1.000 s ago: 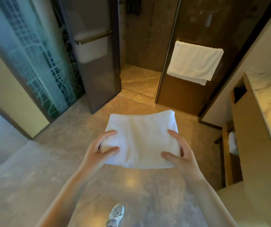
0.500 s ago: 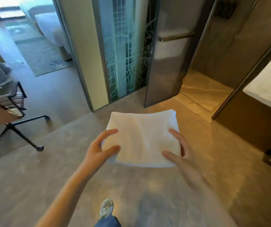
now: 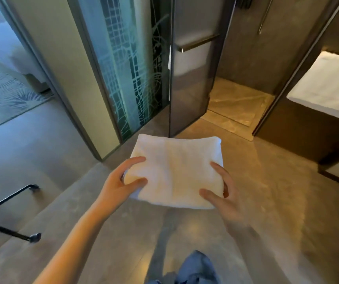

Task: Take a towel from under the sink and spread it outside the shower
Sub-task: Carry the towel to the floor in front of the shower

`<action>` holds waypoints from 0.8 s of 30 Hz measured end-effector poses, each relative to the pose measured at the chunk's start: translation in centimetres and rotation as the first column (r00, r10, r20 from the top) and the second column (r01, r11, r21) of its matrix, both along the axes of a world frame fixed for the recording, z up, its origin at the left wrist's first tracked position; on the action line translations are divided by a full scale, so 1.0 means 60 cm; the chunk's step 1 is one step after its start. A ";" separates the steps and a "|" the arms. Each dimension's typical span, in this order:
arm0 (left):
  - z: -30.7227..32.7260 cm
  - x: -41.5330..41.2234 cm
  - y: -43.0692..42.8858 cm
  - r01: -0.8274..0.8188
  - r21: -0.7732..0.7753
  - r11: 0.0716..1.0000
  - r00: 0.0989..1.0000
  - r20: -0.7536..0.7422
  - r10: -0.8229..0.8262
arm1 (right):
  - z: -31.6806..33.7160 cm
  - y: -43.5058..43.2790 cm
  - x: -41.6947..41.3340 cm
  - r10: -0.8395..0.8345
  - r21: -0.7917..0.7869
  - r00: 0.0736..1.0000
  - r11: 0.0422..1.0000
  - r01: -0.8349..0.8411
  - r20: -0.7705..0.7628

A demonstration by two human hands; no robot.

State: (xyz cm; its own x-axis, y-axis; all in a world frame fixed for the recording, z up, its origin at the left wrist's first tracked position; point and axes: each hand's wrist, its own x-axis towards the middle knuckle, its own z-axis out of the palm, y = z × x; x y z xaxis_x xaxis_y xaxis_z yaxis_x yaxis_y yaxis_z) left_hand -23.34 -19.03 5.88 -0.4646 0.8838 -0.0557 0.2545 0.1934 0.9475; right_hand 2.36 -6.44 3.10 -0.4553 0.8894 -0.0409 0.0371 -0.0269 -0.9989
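A folded white towel [image 3: 174, 171] is held flat in front of me, above the stone floor. My left hand [image 3: 119, 183] grips its left edge, thumb on top. My right hand [image 3: 224, 193] grips its right edge, thumb on top and fingers curled around the side. The shower [image 3: 240, 99] lies ahead to the right, with its marble floor and a raised threshold. Its glass door [image 3: 191, 78] stands open, just beyond the towel's far edge.
Another white towel [image 3: 328, 89] hangs on the shower's glass panel at the right. A patterned glass partition [image 3: 127, 68] stands ahead left. A chair base with castors [image 3: 21, 212] sits at the left. My jeans leg [image 3: 193, 267] shows below. A doorway opens at far left.
The view swung left, away from the sink counter, then edged back toward the shower. The towel stays folded in both hands, and my leg has come forward.
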 end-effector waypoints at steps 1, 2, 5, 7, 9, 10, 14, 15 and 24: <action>-0.002 -0.014 0.018 0.028 0.001 1.000 1.000 0.002 -0.028 | 0.001 0.008 -0.008 -0.021 0.000 1.000 1.000 0.021 0.001; -0.005 -0.026 0.037 0.054 0.002 0.999 0.999 0.004 -0.054 | 0.003 0.018 -0.015 -0.041 0.000 0.999 0.999 0.041 0.006; -0.021 -0.053 0.102 0.104 -0.019 0.994 0.994 -0.018 -0.105 | 0.000 0.056 -0.028 -0.095 -0.016 0.995 0.995 0.095 0.008; -0.034 -0.068 0.151 0.134 -0.020 0.991 0.990 -0.042 -0.135 | -0.006 0.090 -0.037 -0.123 -0.025 0.992 0.992 0.123 0.010; -0.045 -0.080 0.203 0.154 -0.017 0.988 0.986 -0.061 -0.155 | -0.015 0.134 -0.046 -0.150 -0.032 0.988 0.988 0.150 0.022; -0.051 -0.085 0.232 0.158 -0.014 0.987 0.985 -0.069 -0.159 | -0.020 0.159 -0.050 -0.158 -0.033 0.987 0.987 0.159 0.026; -0.050 -0.101 0.351 0.178 -0.022 0.984 0.981 -0.074 -0.179 | -0.029 0.268 -0.064 -0.192 -0.057 0.981 0.979 0.194 0.027; -0.046 -0.105 0.383 0.182 -0.021 0.983 0.980 -0.074 -0.183 | -0.029 0.297 -0.066 -0.198 -0.062 0.980 0.978 0.199 0.028; -0.014 -0.116 0.641 0.295 0.050 0.954 0.955 -0.036 -0.294 | 0.002 0.518 -0.070 -0.311 0.029 0.948 0.950 0.310 0.072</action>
